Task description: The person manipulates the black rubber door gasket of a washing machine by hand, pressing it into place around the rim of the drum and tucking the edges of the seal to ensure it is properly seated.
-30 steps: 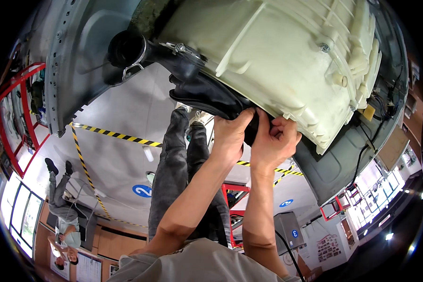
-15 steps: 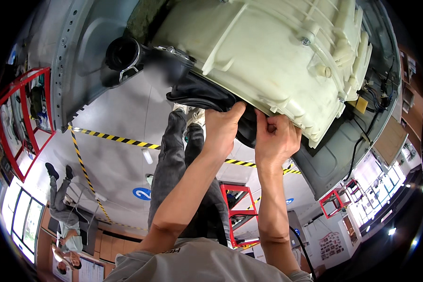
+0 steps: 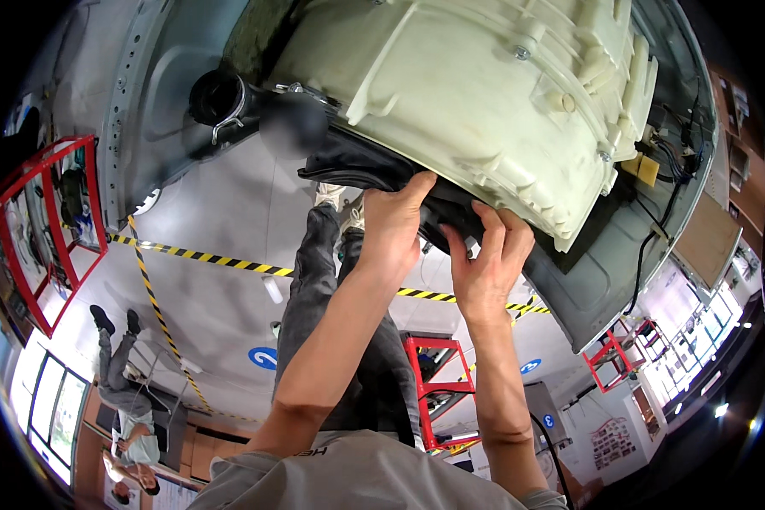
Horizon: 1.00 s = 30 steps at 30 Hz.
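A cream plastic tub (image 3: 450, 102) with ribs and bolts fills the upper middle, inside a grey metal housing (image 3: 153, 102). A folded black rubber part (image 3: 357, 161) runs under the tub's lower edge, beside a black hose neck (image 3: 217, 98) with wire clamps; part of that area is blurred. My left hand (image 3: 393, 225) grips the rubber, thumb pressed near the tub's edge, other fingers partly hidden. Just right of it, my right hand (image 3: 493, 263) has its thumb and bent fingers apart, fingertips touching the rubber beneath the tub's rim.
Red-framed racks (image 3: 47, 212) stand at left and lower middle. Wires (image 3: 680, 174) and a yellow block (image 3: 642, 170) sit right of the tub. Yellow-black floor tape (image 3: 195, 251) runs behind my legs (image 3: 302, 289). Other people (image 3: 127, 433) are at lower left, near a desk.
My right hand has gone from curled fingers to more spread ones. My left hand has moved up and left in the view, along with the tub and housing.
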Each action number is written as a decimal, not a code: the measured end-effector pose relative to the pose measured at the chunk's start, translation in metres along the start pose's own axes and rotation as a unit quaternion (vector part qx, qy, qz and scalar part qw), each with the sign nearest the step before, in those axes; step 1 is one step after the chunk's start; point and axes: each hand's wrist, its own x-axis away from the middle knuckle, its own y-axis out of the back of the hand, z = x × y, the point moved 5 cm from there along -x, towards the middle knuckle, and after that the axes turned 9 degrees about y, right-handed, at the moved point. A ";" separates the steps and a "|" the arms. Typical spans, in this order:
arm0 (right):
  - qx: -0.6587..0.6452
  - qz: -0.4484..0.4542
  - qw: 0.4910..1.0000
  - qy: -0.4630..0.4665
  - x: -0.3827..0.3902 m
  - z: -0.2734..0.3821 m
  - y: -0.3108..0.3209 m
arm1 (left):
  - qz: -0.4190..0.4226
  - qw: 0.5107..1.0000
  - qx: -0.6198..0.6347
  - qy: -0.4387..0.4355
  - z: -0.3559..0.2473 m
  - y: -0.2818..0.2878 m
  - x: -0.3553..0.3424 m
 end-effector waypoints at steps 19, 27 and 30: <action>-0.008 0.020 0.997 0.071 -0.024 0.024 -0.009 | -0.001 0.989 0.113 0.100 0.005 0.034 0.021; 0.040 -0.014 0.994 0.103 -0.013 0.022 -0.024 | -0.028 0.999 0.030 -0.017 -0.039 0.028 0.011; 0.046 -0.033 0.991 0.124 -0.010 0.023 -0.027 | -0.076 0.997 -0.010 -0.011 -0.037 0.028 0.004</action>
